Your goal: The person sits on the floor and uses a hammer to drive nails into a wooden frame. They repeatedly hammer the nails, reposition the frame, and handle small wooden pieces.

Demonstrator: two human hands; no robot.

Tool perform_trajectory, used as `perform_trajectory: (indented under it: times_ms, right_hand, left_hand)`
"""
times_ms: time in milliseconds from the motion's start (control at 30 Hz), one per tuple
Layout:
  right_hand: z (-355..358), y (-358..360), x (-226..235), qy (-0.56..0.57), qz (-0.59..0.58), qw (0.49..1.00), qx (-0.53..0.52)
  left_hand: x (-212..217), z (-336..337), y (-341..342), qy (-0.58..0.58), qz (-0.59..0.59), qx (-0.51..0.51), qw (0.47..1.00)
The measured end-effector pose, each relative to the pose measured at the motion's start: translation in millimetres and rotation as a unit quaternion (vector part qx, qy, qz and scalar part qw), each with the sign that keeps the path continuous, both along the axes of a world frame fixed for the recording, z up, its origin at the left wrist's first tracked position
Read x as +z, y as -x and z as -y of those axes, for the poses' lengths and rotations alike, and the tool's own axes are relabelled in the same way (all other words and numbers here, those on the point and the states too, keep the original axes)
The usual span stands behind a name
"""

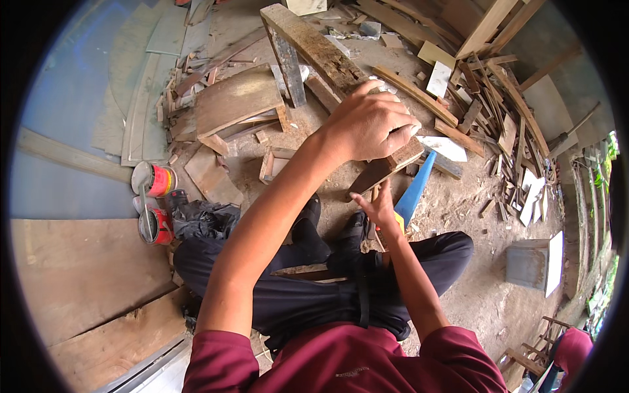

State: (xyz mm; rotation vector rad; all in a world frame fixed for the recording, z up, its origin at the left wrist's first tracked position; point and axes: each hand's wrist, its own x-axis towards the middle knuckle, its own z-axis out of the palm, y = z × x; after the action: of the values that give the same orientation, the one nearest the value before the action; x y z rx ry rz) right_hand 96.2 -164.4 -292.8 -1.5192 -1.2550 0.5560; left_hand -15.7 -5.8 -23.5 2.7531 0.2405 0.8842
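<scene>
Your left hand (370, 124) is clenched over the near end of the long weathered grey-brown wooden plank (321, 52), which runs away up-left, while your right hand (380, 209) just below grasps a yellow-handled tool (397, 223).

Left hand (370, 124) raised, fingers curled in grip; right hand (380, 208) lower, closed.
</scene>
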Motion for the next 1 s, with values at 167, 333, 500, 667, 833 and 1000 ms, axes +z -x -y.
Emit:
perform_trajectory:
  times_ms: [167,333,500,667,833,1000]
  right_hand:
    - [5,-12,104,-0.145,-0.096,0.984,-0.028]
    - [-5,-13,200,-0.109,-0.235,0.963,-0.072]
    - [-20,15,242,-0.046,-0.08,0.986,-0.136]
    - [-23,19,231,-0.068,-0.102,0.981,-0.151]
    - [-24,29,232,-0.086,-0.107,0.976,-0.171]
    - [-19,21,228,-0.053,-0.082,0.981,-0.169]
  left_hand:
    - [0,-3,-7,0.003,-0.008,-0.017,1.0]
    - [-2,-6,-11,0.07,0.084,-0.026,0.994]
    - [-8,-9,-15,0.235,0.419,-0.072,0.874]
    - [-58,25,22,0.387,0.527,0.117,0.747]
    - [-94,75,30,0.503,0.397,0.05,0.767]
    - [-73,61,11,0.692,0.391,0.006,0.607]
